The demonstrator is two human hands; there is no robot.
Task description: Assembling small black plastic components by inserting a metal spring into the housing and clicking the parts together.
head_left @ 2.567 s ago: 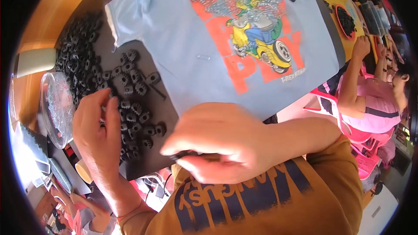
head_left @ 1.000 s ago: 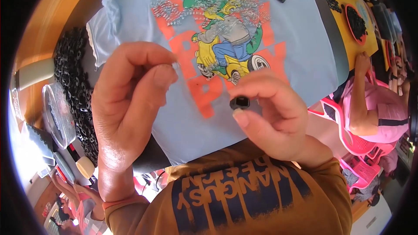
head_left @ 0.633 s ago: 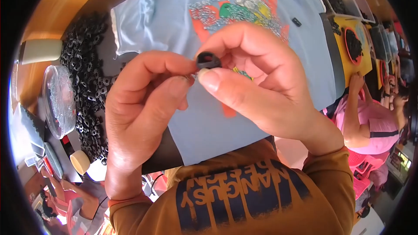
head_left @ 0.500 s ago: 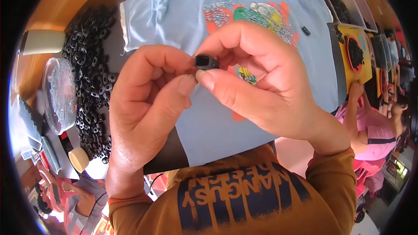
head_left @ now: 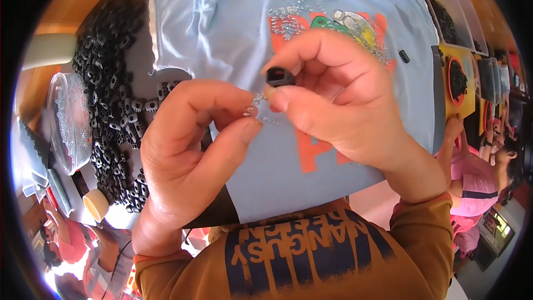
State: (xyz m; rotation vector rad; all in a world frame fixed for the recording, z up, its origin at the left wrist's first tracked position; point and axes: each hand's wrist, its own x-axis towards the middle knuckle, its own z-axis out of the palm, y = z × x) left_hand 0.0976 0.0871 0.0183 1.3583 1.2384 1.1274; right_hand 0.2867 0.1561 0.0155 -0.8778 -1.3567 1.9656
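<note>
My right hand (head_left: 338,100) pinches a small black plastic part (head_left: 279,76) between thumb and fingers, with its hollow opening turned up. Close by on the left, my left hand (head_left: 194,139) has several tiny metal coil springs (head_left: 254,105) between its thumb and forefinger tips. Both hands are above a light blue T-shirt (head_left: 250,183) spread over the table. More loose springs (head_left: 288,25) are scattered over the shirt's printed picture. Another black part (head_left: 404,56) lies by itself on the shirt's right side.
A large heap of black plastic parts (head_left: 111,78) covers the left of the table. Beside it stands a clear round tub (head_left: 54,128) of springs. At right are a clear bin (head_left: 463,14) and a red-rimmed dish (head_left: 448,83) with black parts. People sit on both sides.
My left hand has drawn away from the black part, down and left, and the springs in its fingertips now show. My right hand still holds the part, slightly further right.
</note>
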